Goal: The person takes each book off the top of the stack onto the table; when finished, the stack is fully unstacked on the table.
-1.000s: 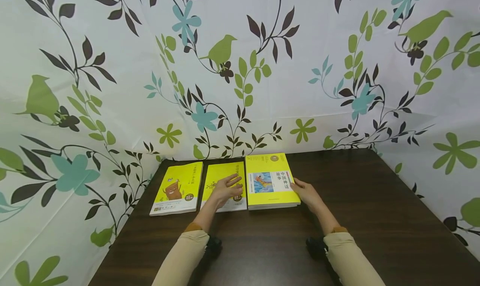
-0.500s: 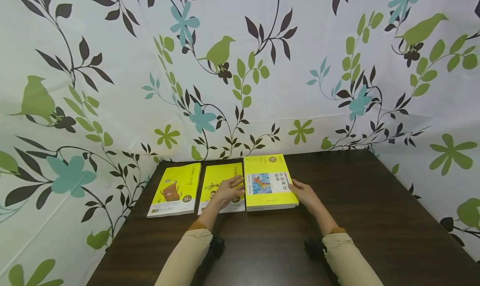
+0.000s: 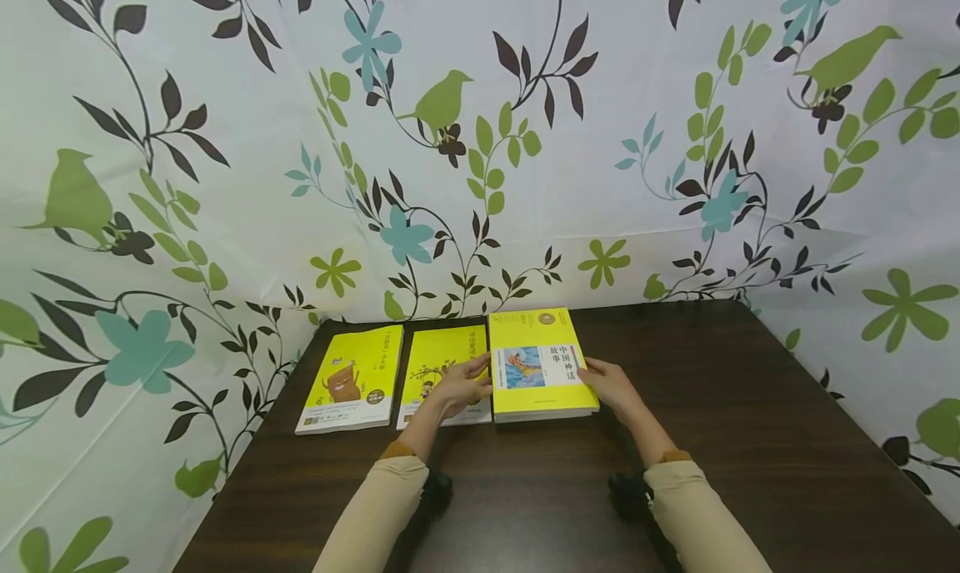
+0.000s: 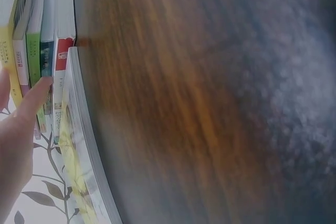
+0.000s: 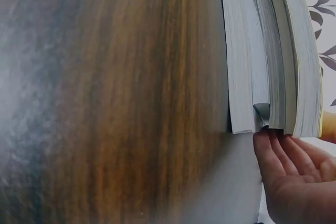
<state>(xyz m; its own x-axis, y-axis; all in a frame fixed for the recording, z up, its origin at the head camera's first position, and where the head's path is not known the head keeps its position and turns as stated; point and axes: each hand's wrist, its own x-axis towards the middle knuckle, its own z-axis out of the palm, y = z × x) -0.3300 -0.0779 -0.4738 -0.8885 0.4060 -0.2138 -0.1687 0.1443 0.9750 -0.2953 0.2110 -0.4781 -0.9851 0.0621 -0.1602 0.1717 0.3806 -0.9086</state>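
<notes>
A stack of several books, topped by a yellow book (image 3: pixel 528 331) with a painted picture, lies on the dark table. My left hand (image 3: pixel 459 387) reaches over a thin yellow book (image 3: pixel 431 348) to the stack's left side. In the left wrist view, a fingertip of the left hand (image 4: pixel 18 140) touches the coloured spines (image 4: pixel 34 51). My right hand (image 3: pixel 611 384) is against the stack's right side. The right wrist view has the right hand's (image 5: pixel 294 171) extended fingers touching the lower corner of the page edges (image 5: pixel 241 56). The stack looks nearly aligned.
Another yellow book (image 3: pixel 360 364), with a brown cartoon figure, lies at the far left. The dark wood table (image 3: pixel 735 439) stretches out to the right and toward me. Behind it hangs a white cloth (image 3: pixel 570 181) patterned with birds and leaves.
My left hand has shifted slightly right, its fingers coming from just beside the stack to its left edge. The right hand stays at the right side. The stack has hardly moved.
</notes>
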